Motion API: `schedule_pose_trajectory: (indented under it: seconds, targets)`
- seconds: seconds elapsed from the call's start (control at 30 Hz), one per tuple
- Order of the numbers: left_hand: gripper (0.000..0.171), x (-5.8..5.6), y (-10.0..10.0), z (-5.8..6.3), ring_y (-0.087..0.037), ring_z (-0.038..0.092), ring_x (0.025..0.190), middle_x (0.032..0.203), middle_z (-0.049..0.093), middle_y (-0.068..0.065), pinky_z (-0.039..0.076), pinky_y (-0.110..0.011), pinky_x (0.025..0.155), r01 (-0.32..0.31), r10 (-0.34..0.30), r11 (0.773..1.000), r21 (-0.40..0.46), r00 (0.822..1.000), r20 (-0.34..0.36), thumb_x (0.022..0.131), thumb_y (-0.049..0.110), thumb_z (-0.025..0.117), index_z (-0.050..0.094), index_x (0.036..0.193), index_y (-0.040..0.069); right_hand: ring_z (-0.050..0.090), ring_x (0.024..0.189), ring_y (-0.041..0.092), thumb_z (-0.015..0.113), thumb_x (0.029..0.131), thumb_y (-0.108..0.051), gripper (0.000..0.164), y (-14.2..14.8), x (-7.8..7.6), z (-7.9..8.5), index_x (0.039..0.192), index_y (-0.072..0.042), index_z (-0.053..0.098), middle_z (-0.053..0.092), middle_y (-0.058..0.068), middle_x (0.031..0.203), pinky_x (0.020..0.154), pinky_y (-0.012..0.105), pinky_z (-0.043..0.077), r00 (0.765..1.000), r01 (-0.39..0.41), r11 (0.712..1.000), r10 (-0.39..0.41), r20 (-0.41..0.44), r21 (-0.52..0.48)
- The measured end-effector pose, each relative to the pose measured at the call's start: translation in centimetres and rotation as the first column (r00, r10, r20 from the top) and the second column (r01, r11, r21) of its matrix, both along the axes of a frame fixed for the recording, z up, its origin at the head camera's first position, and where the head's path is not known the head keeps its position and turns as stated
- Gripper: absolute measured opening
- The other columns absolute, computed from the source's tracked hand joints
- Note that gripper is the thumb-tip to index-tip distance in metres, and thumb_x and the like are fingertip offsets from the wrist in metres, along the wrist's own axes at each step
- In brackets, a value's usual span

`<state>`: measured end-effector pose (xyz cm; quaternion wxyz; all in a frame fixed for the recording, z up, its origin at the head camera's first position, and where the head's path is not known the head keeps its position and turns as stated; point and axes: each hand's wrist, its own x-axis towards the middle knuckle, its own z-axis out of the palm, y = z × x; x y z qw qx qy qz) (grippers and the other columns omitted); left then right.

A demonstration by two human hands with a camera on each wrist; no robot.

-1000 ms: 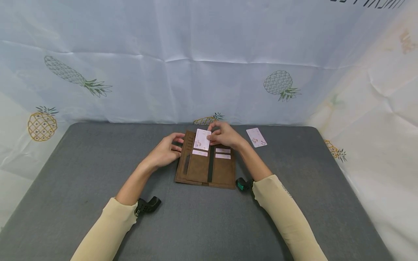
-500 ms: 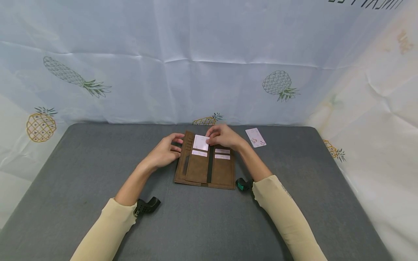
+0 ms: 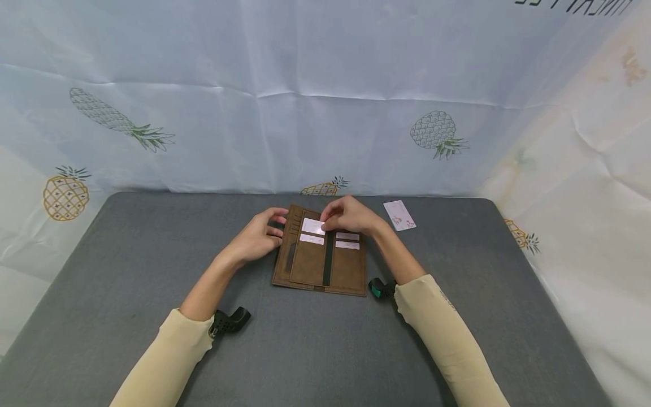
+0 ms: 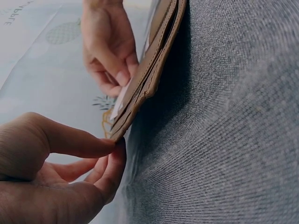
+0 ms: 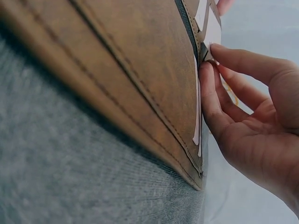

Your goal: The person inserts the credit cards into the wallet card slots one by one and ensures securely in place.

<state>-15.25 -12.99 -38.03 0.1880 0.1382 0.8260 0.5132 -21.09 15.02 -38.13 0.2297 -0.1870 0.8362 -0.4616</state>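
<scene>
Fingers bent, the right hand pinches a card.

The pale card has slid deeper into the wallet, less of it showing; the right hand has come down too, apparently only slightly.

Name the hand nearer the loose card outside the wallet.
Right. The right hand is left of the loose card; the left hand is farther left, pinching the wallet.
</scene>
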Motion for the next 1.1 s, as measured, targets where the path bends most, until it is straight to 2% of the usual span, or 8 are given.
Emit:
schedule_pose_trajectory:
  seconds: [0.3, 0.57, 0.83, 0.97, 1.1]
  targets:
    - [0.070, 0.0, 0.0, 0.0, -0.041, 0.065, 0.123, 0.154, 0.048, -0.031, 0.056, -0.034, 0.090, 0.003, -0.003, 1.000, -0.002, 1.000, -0.016, 0.098, -0.012, 0.055, 0.036, 0.165, -0.003, 0.076, 0.093, 0.011, 0.077, 0.098, -0.003, 0.013, -0.1, -0.1, 0.1, 0.110, 0.002, 0.077, 0.081, 0.014, 0.105, 0.089, 0.031, 0.061, 0.998, -0.066, 0.997, 0.067, -0.016, 0.025]
    - [0.068, -0.1, 0.0, 0.1, -0.039, 0.065, 0.124, 0.154, 0.049, -0.028, 0.056, -0.032, 0.091, -0.006, 0.006, 1.000, -0.018, 1.000, -0.008, 0.099, -0.011, 0.054, 0.038, 0.165, 0.000, 0.074, 0.088, 0.011, 0.078, 0.098, -0.006, 0.011, -0.2, 0.0, 0.1, 0.107, 0.000, 0.079, 0.081, 0.014, 0.104, 0.085, 0.029, 0.059, 0.993, -0.104, 0.993, 0.107, -0.045, 0.053]
    - [0.069, 0.0, 0.0, 0.2, -0.040, 0.064, 0.125, 0.155, 0.047, -0.029, 0.056, -0.035, 0.092, 0.004, -0.004, 1.000, -0.008, 1.000, -0.003, 0.100, -0.011, 0.054, 0.036, 0.166, -0.001, 0.075, 0.089, 0.012, 0.077, 0.099, -0.008, 0.012, -0.2, -0.1, -0.2, 0.108, 0.000, 0.080, 0.082, 0.015, 0.105, 0.086, 0.031, 0.061, 0.991, -0.119, 0.990, 0.123, -0.058, 0.074]
    - [0.070, 0.1, 0.0, 0.3, -0.040, 0.063, 0.125, 0.155, 0.046, -0.030, 0.056, -0.036, 0.092, 0.011, -0.011, 1.000, -0.007, 1.000, -0.001, 0.100, -0.011, 0.054, 0.034, 0.166, -0.001, 0.079, 0.096, 0.018, 0.076, 0.101, -0.009, 0.017, 0.1, 0.0, 0.0, 0.114, 0.001, 0.080, 0.082, 0.018, 0.111, 0.090, 0.034, 0.063, 0.988, -0.131, 0.989, 0.135, -0.069, 0.069]
    - [0.070, 0.1, -0.1, 0.2, -0.041, 0.063, 0.126, 0.156, 0.046, -0.030, 0.057, -0.036, 0.092, 0.013, -0.013, 1.000, -0.005, 1.000, 0.000, 0.101, -0.011, 0.054, 0.034, 0.167, -0.001, 0.079, 0.109, 0.027, 0.073, 0.103, -0.009, 0.024, 0.9, 0.4, 0.3, 0.124, 0.003, 0.076, 0.080, 0.021, 0.120, 0.097, 0.039, 0.063, 0.993, -0.103, 0.994, 0.106, -0.061, 0.045]
